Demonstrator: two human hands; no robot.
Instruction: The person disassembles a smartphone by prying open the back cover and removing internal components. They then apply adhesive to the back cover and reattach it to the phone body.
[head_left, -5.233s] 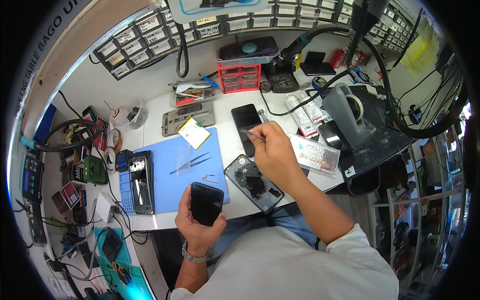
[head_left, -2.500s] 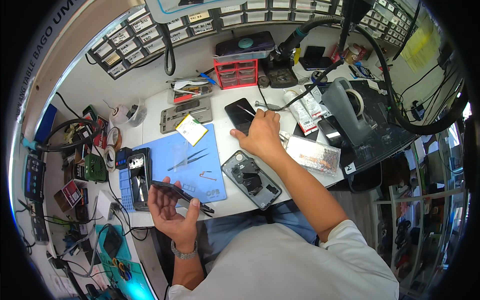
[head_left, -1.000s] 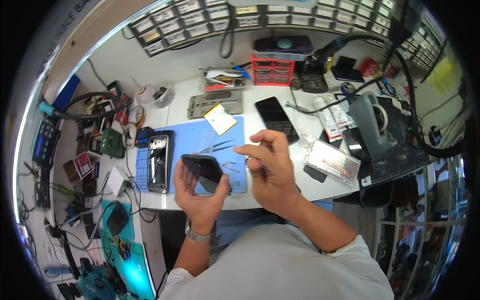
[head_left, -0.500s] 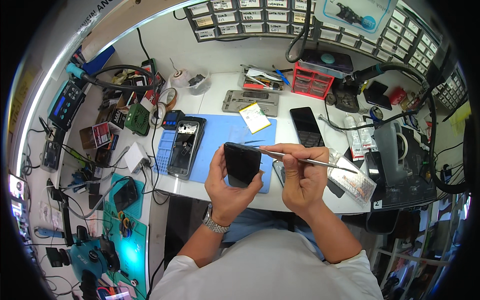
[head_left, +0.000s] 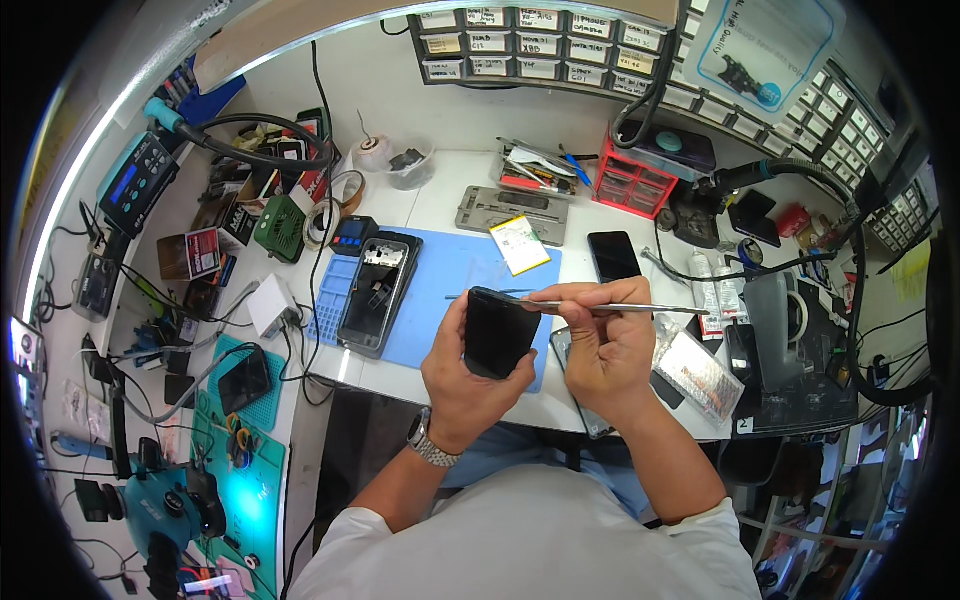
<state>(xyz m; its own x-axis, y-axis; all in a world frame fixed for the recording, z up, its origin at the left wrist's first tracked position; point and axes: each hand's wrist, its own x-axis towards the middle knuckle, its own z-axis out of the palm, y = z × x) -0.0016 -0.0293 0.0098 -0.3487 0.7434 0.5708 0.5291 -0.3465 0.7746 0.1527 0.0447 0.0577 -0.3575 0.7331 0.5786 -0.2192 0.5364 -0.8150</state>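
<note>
My left hand [head_left: 462,388] grips a dark smartphone [head_left: 498,340] by its sides, tilted, above the front of the blue repair mat [head_left: 425,275]. In my right hand [head_left: 608,358] a slim metal pry tool [head_left: 665,308] is pinched between thumb and fingers. Its tip reaches the phone's upper right edge, though my fingers partly hide the contact. An opened phone housing [head_left: 372,300] lies at the mat's left side. Behind the held phone rests a white battery with a yellow edge [head_left: 520,246].
Another dark phone [head_left: 613,257] lies right of the mat. Bubble wrap [head_left: 700,372] and white tubes [head_left: 705,280] sit farther right. A grey metal holder [head_left: 512,212], a tool tray [head_left: 540,165] and red drawers [head_left: 633,185] line the back. Cables and a teal microscope [head_left: 165,505] occupy the left.
The view has shifted slightly, so the bench looks moved. My right hand has brought the tool to a nearly level angle at the phone's edge. Both grips stay the same.
</note>
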